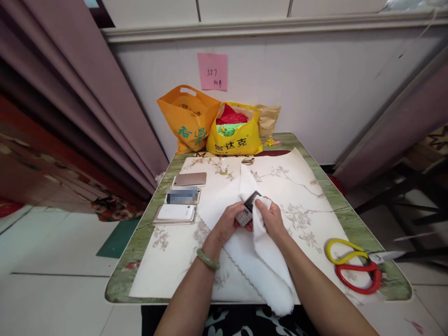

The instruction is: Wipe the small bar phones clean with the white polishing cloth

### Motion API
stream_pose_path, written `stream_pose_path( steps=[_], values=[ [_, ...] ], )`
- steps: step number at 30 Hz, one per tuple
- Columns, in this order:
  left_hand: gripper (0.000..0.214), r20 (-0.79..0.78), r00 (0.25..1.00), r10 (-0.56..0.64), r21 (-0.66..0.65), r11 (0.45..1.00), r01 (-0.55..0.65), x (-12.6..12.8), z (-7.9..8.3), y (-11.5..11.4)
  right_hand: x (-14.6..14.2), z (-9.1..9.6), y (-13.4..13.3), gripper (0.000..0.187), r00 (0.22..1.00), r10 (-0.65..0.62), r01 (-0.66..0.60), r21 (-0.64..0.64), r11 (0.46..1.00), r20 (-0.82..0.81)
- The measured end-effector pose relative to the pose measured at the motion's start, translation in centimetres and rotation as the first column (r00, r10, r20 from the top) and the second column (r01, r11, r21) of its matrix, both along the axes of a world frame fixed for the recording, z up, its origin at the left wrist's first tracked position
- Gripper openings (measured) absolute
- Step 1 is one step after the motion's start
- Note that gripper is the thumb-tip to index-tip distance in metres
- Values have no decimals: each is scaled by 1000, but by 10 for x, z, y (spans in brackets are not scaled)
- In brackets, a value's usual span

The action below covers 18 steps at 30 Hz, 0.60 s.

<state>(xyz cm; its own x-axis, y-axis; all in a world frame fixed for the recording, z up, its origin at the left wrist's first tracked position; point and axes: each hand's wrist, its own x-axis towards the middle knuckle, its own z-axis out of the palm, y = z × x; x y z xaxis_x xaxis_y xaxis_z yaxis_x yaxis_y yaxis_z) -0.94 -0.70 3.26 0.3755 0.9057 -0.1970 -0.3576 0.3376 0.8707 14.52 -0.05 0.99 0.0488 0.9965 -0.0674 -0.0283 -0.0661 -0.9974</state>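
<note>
My left hand (229, 221) grips a small keypad mobile phone (245, 214) by its lower end, keys and dark screen facing up. A white cloth (261, 238) hangs from my right hand (271, 217), which pinches a fold of it against the phone's upper right edge. The rest of the cloth spreads over the table and drapes toward my lap. Left of my hands lie several smartphones: a rose-gold one (191, 179), one with a blurred screen (182, 195), and a white one (175, 212) on top of another.
Scissors (371, 263) with yellow and red handles lie at the right edge. A small white bottle (224, 166) stands behind the cloth. An orange bag (191, 121), a filled yellow bag (234, 135) and a brown paper bag (269, 120) stand against the wall.
</note>
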Motion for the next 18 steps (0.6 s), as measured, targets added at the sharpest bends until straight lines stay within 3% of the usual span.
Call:
stream_pose_path(
  steps=[5, 9, 13, 16, 18],
  values=[
    [26, 46, 999, -2, -84, 996, 6, -1, -6, 0, 1, -1, 1, 55, 993, -69, 75, -56, 996, 97],
    [46, 22, 998, -59, -130, 990, 61, 5, -11, 0, -1, 0, 0, 61, 978, -75, 90, -67, 994, 194],
    [54, 24, 1000, -15, -128, 992, 18, 8, -15, 2, -4, 1, -2, 61, 984, -109, 120, -71, 990, 141],
    [55, 34, 998, 57, -155, 987, -51, 7, -16, 3, 1, 2, 1, 58, 969, -234, 241, -95, 966, 78],
    [54, 33, 992, 121, -174, 978, -114, 6, -16, 3, 16, 4, 7, 55, 925, -370, 378, -125, 917, 88]
  ],
)
